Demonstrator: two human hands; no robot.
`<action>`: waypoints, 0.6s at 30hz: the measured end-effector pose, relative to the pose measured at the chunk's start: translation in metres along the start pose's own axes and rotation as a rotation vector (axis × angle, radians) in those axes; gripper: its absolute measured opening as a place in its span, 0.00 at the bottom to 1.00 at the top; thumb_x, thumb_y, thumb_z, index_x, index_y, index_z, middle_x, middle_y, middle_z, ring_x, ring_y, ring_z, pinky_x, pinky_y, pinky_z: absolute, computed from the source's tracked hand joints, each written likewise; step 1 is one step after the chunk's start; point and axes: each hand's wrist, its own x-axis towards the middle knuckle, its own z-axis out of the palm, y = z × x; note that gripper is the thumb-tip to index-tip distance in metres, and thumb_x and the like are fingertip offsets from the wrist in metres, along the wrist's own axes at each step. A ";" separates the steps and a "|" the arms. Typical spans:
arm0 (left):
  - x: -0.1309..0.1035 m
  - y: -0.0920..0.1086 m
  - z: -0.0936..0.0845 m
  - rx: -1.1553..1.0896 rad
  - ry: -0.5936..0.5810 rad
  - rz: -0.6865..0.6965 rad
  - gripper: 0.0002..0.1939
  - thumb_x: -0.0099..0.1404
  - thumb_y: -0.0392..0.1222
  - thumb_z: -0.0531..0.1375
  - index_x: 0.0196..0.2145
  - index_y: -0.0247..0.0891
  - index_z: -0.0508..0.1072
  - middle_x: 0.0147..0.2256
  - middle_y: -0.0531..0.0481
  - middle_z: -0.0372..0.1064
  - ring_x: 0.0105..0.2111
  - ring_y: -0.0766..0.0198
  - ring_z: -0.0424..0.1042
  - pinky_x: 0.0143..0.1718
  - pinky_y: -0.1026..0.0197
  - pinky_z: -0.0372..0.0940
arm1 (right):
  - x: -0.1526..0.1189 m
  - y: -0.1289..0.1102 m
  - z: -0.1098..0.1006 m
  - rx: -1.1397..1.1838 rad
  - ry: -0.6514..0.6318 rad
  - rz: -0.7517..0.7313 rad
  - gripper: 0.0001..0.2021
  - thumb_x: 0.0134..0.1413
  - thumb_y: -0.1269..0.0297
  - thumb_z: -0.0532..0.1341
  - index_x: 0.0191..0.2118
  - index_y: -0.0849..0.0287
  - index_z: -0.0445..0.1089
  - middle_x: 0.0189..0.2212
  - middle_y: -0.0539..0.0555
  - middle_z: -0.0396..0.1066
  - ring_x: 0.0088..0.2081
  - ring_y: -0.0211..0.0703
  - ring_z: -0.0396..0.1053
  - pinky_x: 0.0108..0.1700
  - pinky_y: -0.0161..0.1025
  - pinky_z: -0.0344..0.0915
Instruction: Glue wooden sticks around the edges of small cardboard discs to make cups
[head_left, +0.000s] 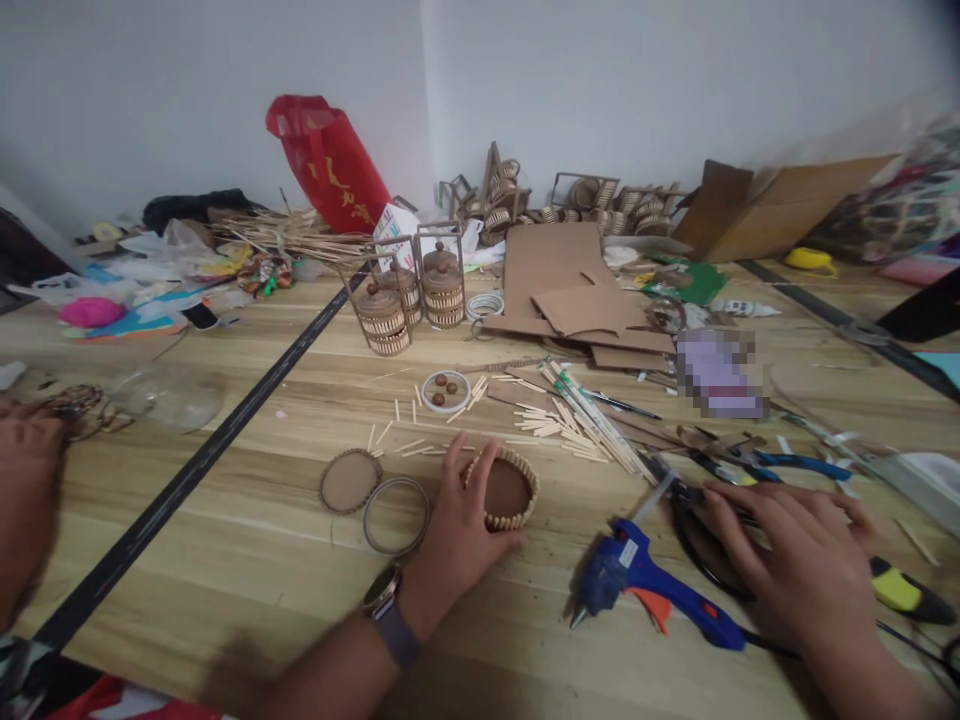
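My left hand (466,515), with a watch on its wrist, curls thumb and fingers around the near left side of a small round basket (517,488). The basket has a brown base and a wall of short upright sticks. Left of it lie a plain ring (396,517) and a brown disc with a corded edge (349,481). My right hand (802,560) is closed, fingertips together over dark tools; what they pinch is unclear. Beside it, a blue glue gun (637,580) with an orange trigger lies on its side, a pale glue stick (654,496) poking out.
Loose short sticks (555,425) and a ring holding brown beads (445,391) lie beyond the basket. Finished lidded baskets (386,320) stand behind, near cardboard sheets (555,270). Blue-handled pliers (802,463) lie at right. Another person's hand (28,500) is at far left.
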 end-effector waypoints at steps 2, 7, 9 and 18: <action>0.001 -0.001 -0.001 -0.001 -0.004 0.020 0.62 0.41 0.34 0.76 0.64 0.49 0.42 0.64 0.35 0.36 0.64 0.40 0.49 0.62 0.36 0.51 | -0.003 0.000 -0.001 0.035 -0.043 0.061 0.13 0.61 0.59 0.54 0.31 0.54 0.73 0.24 0.56 0.74 0.30 0.53 0.70 0.39 0.48 0.60; 0.004 -0.008 -0.007 0.008 -0.013 0.105 0.67 0.39 0.43 0.77 0.65 0.48 0.37 0.64 0.33 0.38 0.66 0.37 0.42 0.62 0.33 0.48 | -0.008 -0.003 -0.011 0.200 -0.138 0.153 0.11 0.61 0.60 0.54 0.35 0.54 0.72 0.29 0.59 0.74 0.35 0.59 0.70 0.42 0.53 0.62; 0.005 -0.011 -0.009 0.001 -0.035 0.145 0.68 0.38 0.46 0.77 0.65 0.48 0.36 0.64 0.32 0.40 0.65 0.37 0.42 0.62 0.33 0.47 | -0.009 -0.005 -0.013 0.258 -0.156 0.158 0.09 0.61 0.60 0.54 0.36 0.52 0.71 0.30 0.58 0.74 0.36 0.58 0.70 0.42 0.53 0.62; 0.008 -0.014 -0.008 0.002 -0.003 0.235 0.69 0.39 0.48 0.76 0.65 0.49 0.32 0.64 0.31 0.34 0.65 0.37 0.44 0.61 0.33 0.48 | -0.027 0.010 -0.001 0.313 -0.198 0.188 0.12 0.58 0.58 0.56 0.45 0.51 0.71 0.33 0.60 0.75 0.38 0.64 0.71 0.45 0.62 0.58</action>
